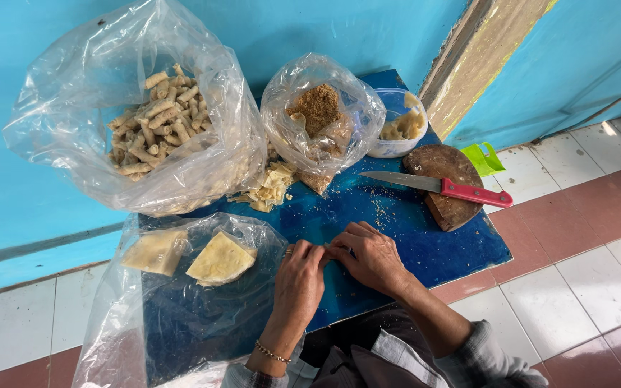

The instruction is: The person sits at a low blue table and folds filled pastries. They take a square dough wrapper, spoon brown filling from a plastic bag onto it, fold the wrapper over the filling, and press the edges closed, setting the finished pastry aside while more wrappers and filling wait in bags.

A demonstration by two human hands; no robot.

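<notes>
Head cam: both hands meet at about 6 o'clock on the blue table (pixel 425 248). Left hand (pixel 298 276) and right hand (pixel 369 257) are pressed fingertip to fingertip, probably rolling something, but it's hidden under the fingers. Bag of finished rolls (pixel 156 118) sits at 11, wrapper sheets (pixel 221 259) at 8, within easy grabbing range. Red-handled knife (pixel 440 187) is parked on the round wooden board (pixel 454 208) at 3.

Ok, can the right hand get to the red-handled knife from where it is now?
Probably yes: the knife lies on the round wooden block just beyond the right hand, with only bare blue board between them.
</notes>
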